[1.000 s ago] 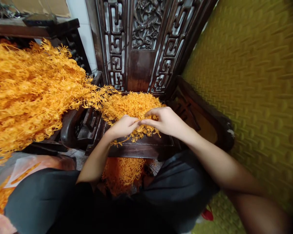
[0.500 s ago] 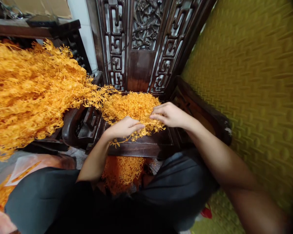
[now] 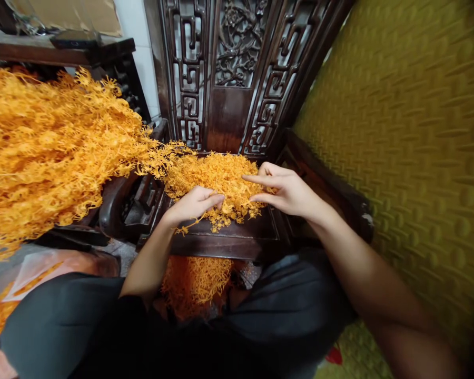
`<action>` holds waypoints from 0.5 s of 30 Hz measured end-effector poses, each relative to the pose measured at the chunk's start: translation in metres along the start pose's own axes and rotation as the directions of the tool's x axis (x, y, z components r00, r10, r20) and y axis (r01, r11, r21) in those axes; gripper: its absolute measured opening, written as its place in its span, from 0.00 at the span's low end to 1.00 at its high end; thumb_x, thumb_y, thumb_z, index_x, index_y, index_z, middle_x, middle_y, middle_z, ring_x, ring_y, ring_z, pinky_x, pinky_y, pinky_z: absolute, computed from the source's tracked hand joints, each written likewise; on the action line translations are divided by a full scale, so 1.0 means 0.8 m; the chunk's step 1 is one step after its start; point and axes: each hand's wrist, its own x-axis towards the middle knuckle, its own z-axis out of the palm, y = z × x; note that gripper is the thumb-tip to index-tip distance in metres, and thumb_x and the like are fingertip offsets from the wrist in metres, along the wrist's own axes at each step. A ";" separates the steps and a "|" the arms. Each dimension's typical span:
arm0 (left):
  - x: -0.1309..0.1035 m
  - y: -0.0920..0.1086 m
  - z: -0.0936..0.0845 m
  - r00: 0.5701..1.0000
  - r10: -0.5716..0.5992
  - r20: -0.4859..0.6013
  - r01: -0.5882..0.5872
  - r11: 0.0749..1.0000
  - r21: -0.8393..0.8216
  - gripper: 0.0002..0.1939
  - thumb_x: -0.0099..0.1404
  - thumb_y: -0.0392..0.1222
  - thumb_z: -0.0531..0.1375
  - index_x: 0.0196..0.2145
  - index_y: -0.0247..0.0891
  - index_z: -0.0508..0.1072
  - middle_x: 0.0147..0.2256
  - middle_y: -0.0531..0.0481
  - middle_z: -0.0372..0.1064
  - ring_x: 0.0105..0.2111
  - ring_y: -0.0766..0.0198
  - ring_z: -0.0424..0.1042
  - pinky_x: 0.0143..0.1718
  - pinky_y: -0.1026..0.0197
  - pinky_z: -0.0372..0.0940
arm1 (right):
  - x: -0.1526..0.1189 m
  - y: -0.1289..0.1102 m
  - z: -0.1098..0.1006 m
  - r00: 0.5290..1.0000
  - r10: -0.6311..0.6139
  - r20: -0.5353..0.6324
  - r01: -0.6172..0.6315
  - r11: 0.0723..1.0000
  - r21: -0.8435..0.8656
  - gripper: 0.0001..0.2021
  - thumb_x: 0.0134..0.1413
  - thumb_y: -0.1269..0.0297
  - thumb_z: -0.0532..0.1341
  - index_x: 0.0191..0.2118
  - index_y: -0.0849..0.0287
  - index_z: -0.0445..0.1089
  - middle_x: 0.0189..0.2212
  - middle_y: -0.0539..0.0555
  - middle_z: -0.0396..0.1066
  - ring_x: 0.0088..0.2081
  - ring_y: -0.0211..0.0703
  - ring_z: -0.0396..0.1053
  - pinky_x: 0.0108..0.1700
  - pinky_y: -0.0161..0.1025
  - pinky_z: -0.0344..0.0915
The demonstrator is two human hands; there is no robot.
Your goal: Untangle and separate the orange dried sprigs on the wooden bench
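From where I stood, the biggest thing was the dark carved chair (image 3: 229, 113), its back rising at the far side, with a yellow-green textured surface (image 3: 411, 131) slanting along the right. A great orange mass (image 3: 55, 137) of spidery sprigs filled the left and trailed over onto a smaller orange pile (image 3: 217, 171) on the chair seat (image 3: 225, 247); yet another orange heap (image 3: 209, 279) showed below the seat's near edge. Over the right of the pile, the right hand (image 3: 288, 189) hung with its fingers (image 3: 260, 180) spread, thumb and forefinger well apart, gripping nothing I could make out. The left hand (image 3: 193, 202), at the pile's near left, was closed on a thin strand (image 3: 187, 228), whose end poked out beneath it. I took the step in hand to be working a single strand between both hands. The next move, I judged, called for a light right-hand pinch while the left held firm, since such fine stems would tangle easily.
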 end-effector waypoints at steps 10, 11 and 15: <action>-0.012 0.014 -0.017 0.998 0.002 -0.055 0.004 0.994 0.111 0.25 0.72 0.57 0.55 0.25 0.36 0.74 0.19 0.55 0.62 0.21 0.70 0.58 0.27 0.64 0.54 | -0.019 0.027 -0.050 0.857 0.102 -0.505 -0.298 0.897 -0.325 0.09 0.67 0.60 0.63 0.38 0.60 0.77 0.47 0.64 0.73 0.47 0.49 0.72 0.44 0.44 0.68; -0.012 0.015 -0.017 0.997 0.000 -0.077 0.011 0.990 0.143 0.25 0.72 0.56 0.54 0.27 0.36 0.76 0.20 0.55 0.64 0.22 0.69 0.60 0.27 0.64 0.55 | -0.019 0.023 -0.050 0.874 0.134 -0.467 -0.294 0.911 -0.289 0.09 0.68 0.61 0.62 0.40 0.60 0.77 0.50 0.64 0.74 0.49 0.50 0.72 0.44 0.44 0.68; -0.009 0.021 -0.012 0.985 0.083 -0.150 -0.032 0.948 0.316 0.25 0.74 0.55 0.53 0.26 0.37 0.74 0.20 0.54 0.65 0.23 0.67 0.63 0.31 0.61 0.56 | -0.007 -0.008 -0.025 0.961 0.221 -0.165 -0.244 0.959 -0.141 0.14 0.72 0.62 0.56 0.52 0.59 0.76 0.38 0.57 0.76 0.37 0.43 0.73 0.40 0.41 0.68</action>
